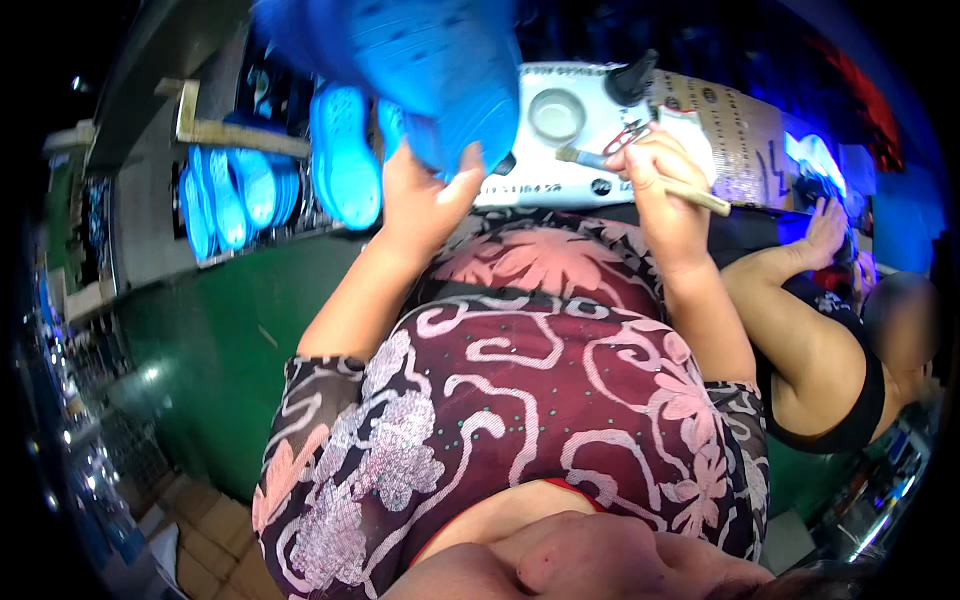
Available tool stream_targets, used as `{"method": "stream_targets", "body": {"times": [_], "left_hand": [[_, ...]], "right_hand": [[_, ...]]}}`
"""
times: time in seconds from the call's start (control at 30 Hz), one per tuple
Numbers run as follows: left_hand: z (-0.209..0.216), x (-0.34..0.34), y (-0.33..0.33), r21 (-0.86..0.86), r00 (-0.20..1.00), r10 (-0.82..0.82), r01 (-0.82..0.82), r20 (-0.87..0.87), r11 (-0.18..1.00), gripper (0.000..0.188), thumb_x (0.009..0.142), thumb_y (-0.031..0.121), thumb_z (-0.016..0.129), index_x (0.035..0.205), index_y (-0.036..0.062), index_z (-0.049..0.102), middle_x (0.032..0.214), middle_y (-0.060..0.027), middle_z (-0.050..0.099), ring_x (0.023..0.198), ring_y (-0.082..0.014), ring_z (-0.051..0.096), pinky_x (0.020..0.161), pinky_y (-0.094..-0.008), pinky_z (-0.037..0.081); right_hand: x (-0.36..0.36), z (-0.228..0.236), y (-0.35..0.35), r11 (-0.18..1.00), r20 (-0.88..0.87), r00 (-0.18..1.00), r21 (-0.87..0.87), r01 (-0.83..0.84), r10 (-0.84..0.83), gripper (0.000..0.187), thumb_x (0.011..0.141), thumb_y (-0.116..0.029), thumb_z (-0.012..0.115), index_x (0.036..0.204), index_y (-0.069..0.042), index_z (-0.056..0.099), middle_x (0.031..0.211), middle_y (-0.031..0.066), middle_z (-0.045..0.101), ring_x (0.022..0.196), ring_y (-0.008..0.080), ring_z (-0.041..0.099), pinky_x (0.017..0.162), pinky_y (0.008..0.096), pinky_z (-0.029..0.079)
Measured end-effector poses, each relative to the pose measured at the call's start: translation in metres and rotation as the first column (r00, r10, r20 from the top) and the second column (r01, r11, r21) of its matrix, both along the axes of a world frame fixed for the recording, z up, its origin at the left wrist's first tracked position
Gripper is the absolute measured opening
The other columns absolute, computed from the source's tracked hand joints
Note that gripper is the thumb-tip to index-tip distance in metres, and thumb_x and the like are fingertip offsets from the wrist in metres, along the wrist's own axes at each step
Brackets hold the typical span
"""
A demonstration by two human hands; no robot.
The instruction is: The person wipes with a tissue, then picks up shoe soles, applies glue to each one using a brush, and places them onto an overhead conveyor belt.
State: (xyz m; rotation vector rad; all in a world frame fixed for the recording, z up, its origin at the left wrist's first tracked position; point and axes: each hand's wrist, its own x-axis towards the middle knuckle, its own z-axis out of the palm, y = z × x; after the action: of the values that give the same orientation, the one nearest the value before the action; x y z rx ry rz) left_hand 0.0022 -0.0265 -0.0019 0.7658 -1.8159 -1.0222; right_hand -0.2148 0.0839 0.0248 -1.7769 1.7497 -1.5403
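My left hand (425,195) grips a blue foam clog (430,70) with holes in its upper, raised at the top of the view and slightly blurred. In my right hand (665,185) is a brush (700,196) with a pale handle, its bristles pointing left over the white work surface (535,185). A round, shallow dish (557,116) rests on that surface, left of the brush and apart from it. Just beyond my right fingers lies a small red-handled tool (625,136), partly covered. A black cone-shaped object (632,80) stands behind the dish.
Left of my hand, blue shoe soles (346,160) and more blue footwear (230,200) line a rack with a wooden bar (240,137). Printed cardboard (735,140) covers the surface on the right. A co-worker in black (815,340) sits close by my right side.
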Motion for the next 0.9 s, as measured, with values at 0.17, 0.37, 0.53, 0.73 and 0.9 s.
{"method": "stream_targets", "body": {"times": [0.17, 0.37, 0.53, 0.73, 0.9], "left_hand": [[0.064, 0.0, 0.001, 0.336, 0.976, -0.188, 0.213, -0.108, 0.917, 0.048, 0.077, 0.006, 0.062, 0.12, -0.0059, 0.043, 0.102, -0.0138, 0.059, 0.077, -0.0181, 0.061, 0.064, -0.0281, 0.049], [0.121, -0.044, 0.005, 0.771, 0.675, -0.655, 0.599, -0.34, 0.217, 0.085, 0.065, 0.021, 0.071, 0.131, -0.0103, 0.028, 0.098, -0.0176, 0.06, 0.044, -0.0111, 0.055, 0.03, -0.0194, 0.042], [0.164, -0.26, -0.018, 0.513, 0.389, -0.773, 0.853, -0.501, 0.097, 0.061, 0.078, 0.023, 0.068, 0.122, -0.0076, 0.038, 0.102, -0.0176, 0.059, 0.076, -0.019, 0.061, 0.053, -0.0237, 0.052], [0.249, -0.324, 0.004, 0.247, 0.127, -0.331, 0.903, -0.935, -0.351, 0.05, 0.093, 0.026, 0.047, 0.129, -0.0063, 0.034, 0.117, -0.0288, 0.052, 0.101, -0.0318, 0.06, 0.083, -0.033, 0.054], [0.195, -0.179, 0.034, 0.182, 0.079, -0.858, 0.983, -0.508, -0.017, 0.067, 0.094, 0.054, 0.027, 0.135, 0.0012, 0.035, 0.118, -0.0244, 0.054, 0.11, -0.0338, 0.054, 0.096, -0.044, 0.039]], "right_hand": [[-0.015, -0.027, 0.024, 0.985, 0.37, 0.919, 0.147, 0.089, -0.138, 0.02, 0.087, -0.016, 0.055, 0.076, -0.002, 0.064, 0.071, 0.0075, 0.058, 0.069, 0.0202, 0.056, 0.064, 0.0312, 0.044], [-0.032, -0.046, 0.061, 0.953, 0.529, 0.798, 0.244, 0.182, -0.288, 0.026, 0.09, -0.021, 0.055, 0.079, 0.0, 0.064, 0.07, 0.0055, 0.059, 0.068, 0.0128, 0.055, 0.062, 0.0257, 0.043], [-0.054, -0.055, 0.08, 0.919, 0.484, 0.783, 0.247, 0.307, -0.392, 0.028, 0.092, -0.017, 0.051, 0.076, 0.001, 0.063, 0.068, 0.0043, 0.058, 0.065, 0.0107, 0.053, 0.061, 0.0245, 0.042], [-0.019, -0.046, 0.062, 0.895, 0.452, 0.776, 0.289, 0.339, -0.44, 0.029, 0.092, -0.019, 0.05, 0.076, 0.002, 0.063, 0.067, 0.0039, 0.059, 0.064, 0.0094, 0.051, 0.06, 0.0231, 0.041], [-0.021, -0.086, 0.043, 0.927, 0.557, 0.744, 0.281, 0.248, -0.368, 0.028, 0.093, -0.022, 0.05, 0.085, 0.001, 0.063, 0.075, 0.0048, 0.06, 0.07, 0.0102, 0.053, 0.067, 0.024, 0.044]]}}
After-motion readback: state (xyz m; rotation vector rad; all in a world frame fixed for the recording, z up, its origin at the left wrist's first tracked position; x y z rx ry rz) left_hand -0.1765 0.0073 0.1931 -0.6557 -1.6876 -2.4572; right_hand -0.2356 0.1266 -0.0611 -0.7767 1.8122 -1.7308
